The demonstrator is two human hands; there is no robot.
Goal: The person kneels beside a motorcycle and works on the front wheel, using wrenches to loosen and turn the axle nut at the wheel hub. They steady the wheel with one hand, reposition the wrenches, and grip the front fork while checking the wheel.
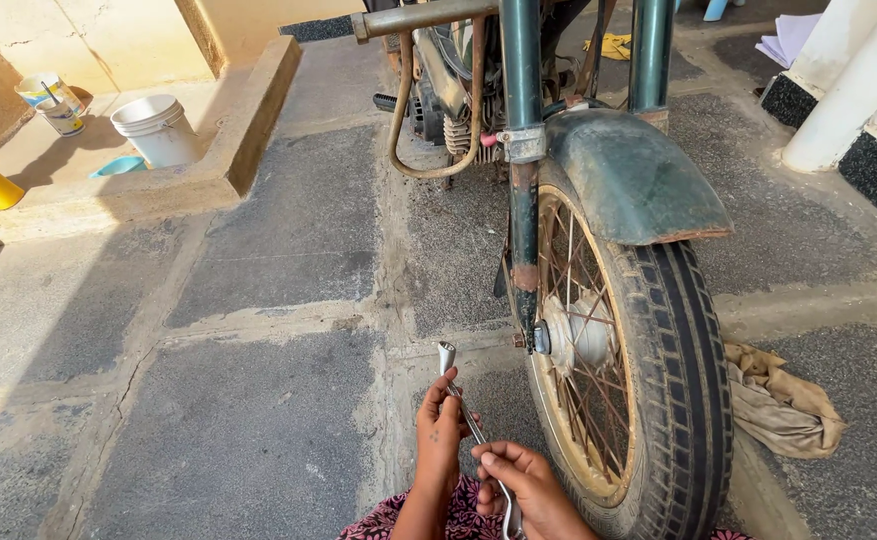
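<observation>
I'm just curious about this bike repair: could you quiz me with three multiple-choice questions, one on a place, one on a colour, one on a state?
1. Where does the crumpled rag lie?
A. right of the front tyre
B. in the bucket
C. on the mudguard

2. What colour is the bucket?
A. red
B. white
C. black

3. How is the metal wrench held?
A. lying loose
B. one hand
C. both hands

Answers: 1 A, it rests on the ground beside the tyre; 2 B, its wall is white; 3 C, left hand and right hand grip it.
</observation>
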